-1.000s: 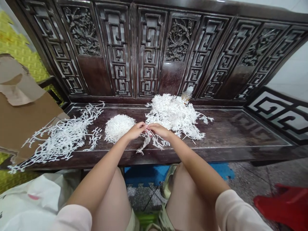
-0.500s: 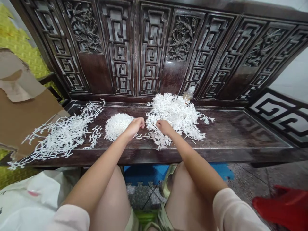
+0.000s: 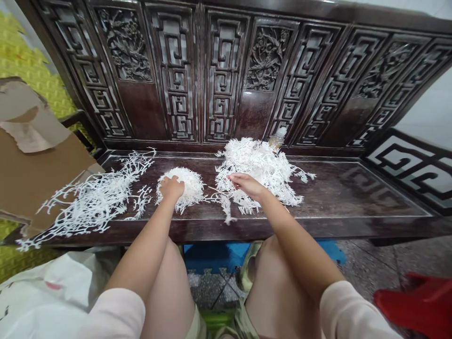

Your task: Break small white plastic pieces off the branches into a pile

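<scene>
My left hand (image 3: 171, 188) rests on top of a dome-shaped ball of white branching sprigs (image 3: 190, 186), its fingers curled over the ball's left side. My right hand (image 3: 247, 184) lies a little to the right, with its fingertips against a loose heap of the same sprigs (image 3: 254, 162). Whether those fingers pinch a stem, I cannot tell. One thin sprig (image 3: 224, 202) trails between the ball and the heap. A longer spread of sprigs (image 3: 99, 200) lies to the left.
All of this lies on the dark seat of a carved wooden bench (image 3: 335, 188). A plastic bottle (image 3: 278, 139) stands behind the heap. A brown cardboard sheet (image 3: 35, 160) overlaps the seat's left end. My knees sit below the front edge, with a red plastic object (image 3: 413, 306) at lower right.
My hands, together over the loose sprig a second ago, have parted. The left has moved left and down onto the ball; the right stays near the heap.
</scene>
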Demonstrator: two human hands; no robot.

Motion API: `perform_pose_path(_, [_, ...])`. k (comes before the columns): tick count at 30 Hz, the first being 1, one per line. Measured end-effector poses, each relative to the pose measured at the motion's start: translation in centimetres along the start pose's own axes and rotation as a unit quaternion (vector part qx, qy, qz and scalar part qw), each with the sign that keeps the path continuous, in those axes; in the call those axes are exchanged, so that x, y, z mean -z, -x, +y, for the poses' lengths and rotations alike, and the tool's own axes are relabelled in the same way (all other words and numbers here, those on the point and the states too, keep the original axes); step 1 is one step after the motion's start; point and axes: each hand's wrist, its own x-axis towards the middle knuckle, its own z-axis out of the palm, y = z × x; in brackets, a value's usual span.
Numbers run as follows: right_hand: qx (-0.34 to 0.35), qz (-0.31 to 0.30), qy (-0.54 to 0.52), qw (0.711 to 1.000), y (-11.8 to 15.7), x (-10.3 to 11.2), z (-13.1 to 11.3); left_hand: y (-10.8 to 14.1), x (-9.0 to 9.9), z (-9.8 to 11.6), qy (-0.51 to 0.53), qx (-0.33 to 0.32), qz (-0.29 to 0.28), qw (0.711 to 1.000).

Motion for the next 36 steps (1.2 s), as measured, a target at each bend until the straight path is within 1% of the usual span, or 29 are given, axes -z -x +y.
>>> perform_pose_path(3, [-0.014, -0.023, -0.019, 0.999, 0.5, -0.9, -0.7, 1.1, 0.2, 1.6, 0.030, -0.075, 0.017, 0.997])
perform_pose_path(4, [-0.021, -0.030, -0.018, 0.999, 0.6, -1.1, -0.8, 1.5, 0.3, 2.3, 0.061, -0.106, 0.008, 0.992])
perform_pose_path(5, [-0.027, -0.034, -0.014, 0.999, 0.7, -1.3, -1.0, 2.0, 0.3, 3.0, 0.105, -0.138, -0.017, 0.985])
perform_pose_path(6, [-0.030, -0.035, -0.008, 0.999, 0.7, -1.5, -1.1, 2.5, 0.3, 3.7, 0.160, -0.171, -0.059, 0.971])
perform_pose_path(7, [-0.029, -0.036, -0.001, 0.999, 0.7, -1.6, -1.1, 3.1, 0.2, 4.3, 0.221, -0.199, -0.114, 0.948])
perform_pose_path(8, [-0.023, -0.035, 0.004, 0.999, 0.6, -1.7, -1.0, 3.6, 0.1, 5.0, 0.283, -0.218, -0.174, 0.918])
perform_pose_path(9, [-0.012, -0.035, 0.009, 0.999, 0.5, -1.8, -0.9, 4.2, -0.1, 5.6, 0.338, -0.224, -0.231, 0.884])
perform_pose_path(10, [0.003, -0.034, 0.014, 0.999, 0.4, -1.8, -0.8, 4.8, -0.3, 6.2, 0.382, -0.215, -0.279, 0.854])
perform_pose_path(12, [0.035, -0.029, 0.032, 0.998, 0.1, -1.9, -0.4, 5.7, -0.5, 7.0, 0.438, -0.180, -0.344, 0.811])
perform_pose_path(14, [0.068, -0.017, 0.062, 0.996, -0.1, -2.0, -0.1, 6.3, -0.5, 7.3, 0.456, -0.151, -0.388, 0.787])
perform_pose_path(16, [0.093, -0.011, 0.096, 0.991, -0.3, -2.1, 0.1, 6.4, -0.4, 7.2, 0.446, -0.138, -0.428, 0.774])
perform_pose_path(18, [0.104, -0.019, 0.124, 0.987, -0.5, -2.4, 0.3, 6.3, -0.2, 7.0, 0.428, -0.133, -0.454, 0.770])
perform_pose_path(19, [0.106, -0.025, 0.134, 0.985, -0.5, -2.5, 0.4, 6.2, -0.1, 6.9, 0.421, -0.132, -0.455, 0.773])
perform_pose_path(21, [0.104, -0.029, 0.148, 0.983, -0.7, -2.6, 0.6, 6.2, 0.0, 6.7, 0.419, -0.135, -0.438, 0.784])
perform_pose_path(24, [0.085, -0.011, 0.146, 0.985, -0.7, -2.7, 0.6, 6.1, 0.2, 6.8, 0.434, -0.137, -0.400, 0.795])
perform_pose_path(27, [0.028, 0.002, 0.076, 0.997, -0.6, -2.8, 0.5, 6.1, 0.2, 7.0, 0.453, -0.155, -0.373, 0.795])
perform_pose_path(29, [-0.012, -0.010, 0.020, 1.000, -0.4, -2.9, 0.3, 6.0, 0.1, 7.0, 0.461, -0.169, -0.363, 0.792])
perform_pose_path(31, [-0.026, -0.030, 0.000, 0.999, -0.2, -3.0, 0.2, 6.0, 0.2, 7.0, 0.464, -0.169, -0.361, 0.791])
perform_pose_path(33, [-0.016, -0.036, 0.024, 0.999, -0.2, -3.1, 0.2, 6.0, 0.4, 6.9, 0.456, -0.171, -0.360, 0.795])
perform_pose_path(36, [-0.006, -0.022, 0.087, 0.996, -0.5, -3.0, 0.5, 6.1, 0.8, 6.9, 0.420, -0.193, -0.371, 0.805])
